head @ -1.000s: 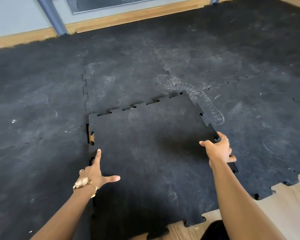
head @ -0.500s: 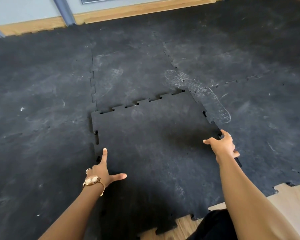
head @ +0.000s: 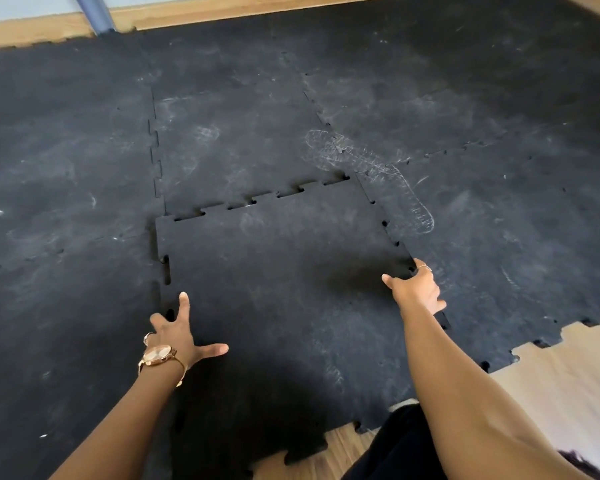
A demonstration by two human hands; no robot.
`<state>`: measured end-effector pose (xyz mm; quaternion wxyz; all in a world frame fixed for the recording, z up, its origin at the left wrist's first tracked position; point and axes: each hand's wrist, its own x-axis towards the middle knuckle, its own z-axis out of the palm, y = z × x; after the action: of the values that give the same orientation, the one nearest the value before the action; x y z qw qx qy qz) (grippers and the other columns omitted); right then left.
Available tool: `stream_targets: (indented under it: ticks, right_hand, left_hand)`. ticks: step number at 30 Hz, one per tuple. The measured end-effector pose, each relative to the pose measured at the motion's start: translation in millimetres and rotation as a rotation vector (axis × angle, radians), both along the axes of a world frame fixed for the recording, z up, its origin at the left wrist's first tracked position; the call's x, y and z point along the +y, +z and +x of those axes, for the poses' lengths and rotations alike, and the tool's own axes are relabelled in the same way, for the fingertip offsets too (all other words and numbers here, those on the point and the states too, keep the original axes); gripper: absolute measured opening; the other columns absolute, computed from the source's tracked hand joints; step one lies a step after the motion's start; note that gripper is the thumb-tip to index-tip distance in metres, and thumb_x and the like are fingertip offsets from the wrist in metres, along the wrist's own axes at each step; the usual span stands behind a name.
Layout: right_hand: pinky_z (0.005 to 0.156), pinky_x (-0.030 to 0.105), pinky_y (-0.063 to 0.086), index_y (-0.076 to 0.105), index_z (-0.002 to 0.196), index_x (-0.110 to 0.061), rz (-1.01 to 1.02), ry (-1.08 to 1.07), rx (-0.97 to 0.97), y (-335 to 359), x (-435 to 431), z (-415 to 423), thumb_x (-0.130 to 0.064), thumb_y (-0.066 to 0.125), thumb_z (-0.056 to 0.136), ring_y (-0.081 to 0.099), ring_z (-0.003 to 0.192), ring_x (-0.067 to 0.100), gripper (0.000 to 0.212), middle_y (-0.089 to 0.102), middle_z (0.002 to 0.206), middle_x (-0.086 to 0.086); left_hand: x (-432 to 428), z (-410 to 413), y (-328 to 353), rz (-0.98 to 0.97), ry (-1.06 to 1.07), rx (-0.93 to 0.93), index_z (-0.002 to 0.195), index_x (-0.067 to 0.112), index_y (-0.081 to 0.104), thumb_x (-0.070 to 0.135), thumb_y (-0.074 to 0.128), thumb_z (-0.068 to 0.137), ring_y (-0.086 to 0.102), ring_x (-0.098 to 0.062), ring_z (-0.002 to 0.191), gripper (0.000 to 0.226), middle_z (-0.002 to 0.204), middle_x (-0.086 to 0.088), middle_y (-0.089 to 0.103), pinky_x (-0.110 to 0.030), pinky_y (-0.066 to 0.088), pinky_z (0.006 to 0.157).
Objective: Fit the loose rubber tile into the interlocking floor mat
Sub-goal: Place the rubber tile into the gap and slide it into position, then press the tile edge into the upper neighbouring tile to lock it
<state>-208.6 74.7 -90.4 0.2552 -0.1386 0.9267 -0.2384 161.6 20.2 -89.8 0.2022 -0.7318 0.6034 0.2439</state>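
Note:
The loose black rubber tile (head: 278, 278) lies in its square gap in the black interlocking floor mat (head: 66, 209). Its far toothed edge sits close against the neighbouring tile, with small gaps showing along the teeth. A narrow slot stays open on its left edge. My left hand (head: 181, 336), with a gold watch, presses flat on the tile's left edge, fingers spread. My right hand (head: 416, 289) grips the tile's right edge, thumb on top and fingers curled at the seam.
Wooden floor (head: 568, 382) shows at the near right beyond the mat's toothed border. A wooden skirting (head: 222, 8) and a grey-blue pole (head: 96, 12) stand at the far side. A chalky shoe print (head: 371, 171) marks the mat by the tile's far right corner.
The tile slid left and away into its gap. The wood-coloured opening at its left edge has closed to a thin dark slot. Both hands moved along with it.

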Motion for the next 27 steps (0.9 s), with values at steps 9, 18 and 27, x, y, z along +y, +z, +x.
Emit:
stream_targets:
  ticks: [9,18,27]
  right_hand:
    - [0.096,0.044,0.039,0.045,0.143,-0.022,0.072,0.031,0.213,7.8,-3.4,22.7,-0.018,0.068,0.087,0.047,0.122,0.028,0.060,0.047,0.139,0.004]
    - [0.115,0.042,0.029,0.016,0.153,-0.005,0.054,0.552,0.242,7.0,-42.9,30.8,-0.029,0.067,0.090,0.017,0.146,0.030,0.085,0.018,0.159,0.009]
    - [0.120,0.047,0.003,-0.015,0.151,-0.003,0.347,0.676,0.172,-25.7,-59.9,18.7,-0.036,0.068,0.088,-0.013,0.148,0.037,0.110,-0.015,0.162,0.011]
  left_hand:
    - [-27.1,-62.4,23.1,-0.075,-0.244,-0.265,0.150,0.015,0.024,0.075,0.065,0.068,0.024,-0.046,0.140,0.109,0.156,-0.021,0.011,-0.055,0.038,0.106]
    - [-107.5,-192.0,-18.3,-0.328,-0.452,0.212,0.155,0.007,0.003,0.069,0.034,0.091,0.000,-0.034,0.149,0.093,0.162,-0.017,0.003,-0.050,0.009,0.120]
    - [-125.1,-202.9,-75.8,-0.628,-0.470,0.169,0.155,0.008,0.006,0.074,0.006,0.089,0.000,-0.029,0.150,0.094,0.163,-0.013,0.006,-0.050,-0.001,0.121]
